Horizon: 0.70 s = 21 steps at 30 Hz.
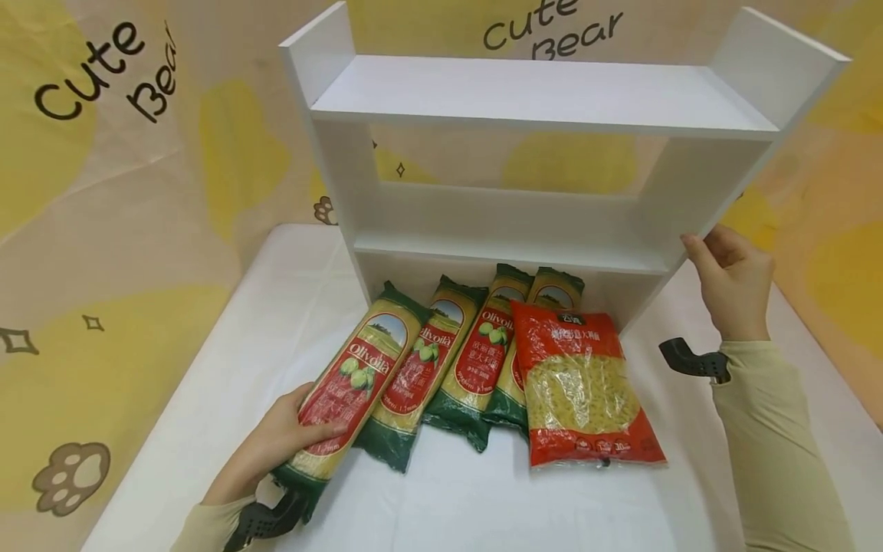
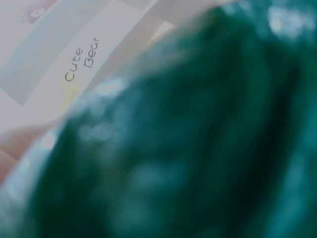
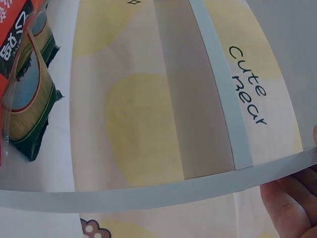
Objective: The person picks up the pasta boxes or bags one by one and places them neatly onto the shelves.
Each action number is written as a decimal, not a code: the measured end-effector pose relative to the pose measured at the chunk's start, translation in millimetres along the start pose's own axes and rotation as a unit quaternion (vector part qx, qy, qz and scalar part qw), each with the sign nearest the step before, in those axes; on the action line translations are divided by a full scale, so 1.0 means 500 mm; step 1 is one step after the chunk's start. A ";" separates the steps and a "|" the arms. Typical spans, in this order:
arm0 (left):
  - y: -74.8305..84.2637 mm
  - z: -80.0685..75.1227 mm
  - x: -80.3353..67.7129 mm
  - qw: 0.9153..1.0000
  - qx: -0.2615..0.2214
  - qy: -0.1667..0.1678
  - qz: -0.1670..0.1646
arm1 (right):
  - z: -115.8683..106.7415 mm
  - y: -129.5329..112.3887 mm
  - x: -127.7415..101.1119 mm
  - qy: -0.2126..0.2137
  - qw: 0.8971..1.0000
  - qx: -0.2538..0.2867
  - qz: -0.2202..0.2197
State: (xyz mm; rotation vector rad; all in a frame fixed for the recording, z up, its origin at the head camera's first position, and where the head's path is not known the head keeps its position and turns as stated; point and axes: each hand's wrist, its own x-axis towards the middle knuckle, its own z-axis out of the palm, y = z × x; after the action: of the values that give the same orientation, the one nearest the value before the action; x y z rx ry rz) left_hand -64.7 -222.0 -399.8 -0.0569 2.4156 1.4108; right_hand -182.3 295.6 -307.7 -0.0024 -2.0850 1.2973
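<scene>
Several green-and-red Olivoila spaghetti packets lie side by side on the white table, their tops under the white shelf unit (image 1: 538, 230). My left hand (image 1: 313, 418) grips the leftmost spaghetti packet (image 1: 359, 376) near its lower end, thumb on top. In the left wrist view that packet's green end (image 2: 198, 148) fills the frame, blurred. A red bag of short pasta (image 1: 582, 391) lies on the right, partly over the last spaghetti packet. My right hand (image 1: 704, 245) holds the front edge of the shelf unit's right side panel (image 1: 697, 199); its fingers (image 3: 292, 208) sit behind the panel edge (image 3: 148, 193).
The shelf unit has two bare boards and an open bottom bay. A yellow "Cute Bear" cloth (image 1: 103, 153) hangs behind and to both sides. The white table (image 1: 276, 307) runs out to the left and front of the packets.
</scene>
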 end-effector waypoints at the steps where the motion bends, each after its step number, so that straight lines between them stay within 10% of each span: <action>1: 0.002 0.000 -0.002 1.000 0.003 -0.003 0.003 | -0.001 0.000 0.000 0.001 1.000 -0.001 0.001; 21: 0.055 -0.002 -0.051 0.999 -0.005 -0.044 0.025 | -0.001 0.001 -0.001 -0.003 1.000 0.003 -0.005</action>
State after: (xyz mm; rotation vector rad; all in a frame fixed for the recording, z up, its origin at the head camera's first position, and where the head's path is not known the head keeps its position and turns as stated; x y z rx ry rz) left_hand -46.4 -212.7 -368.4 0.0633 2.3538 1.4174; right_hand -181.8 296.1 -307.9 0.0156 -2.0834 1.2986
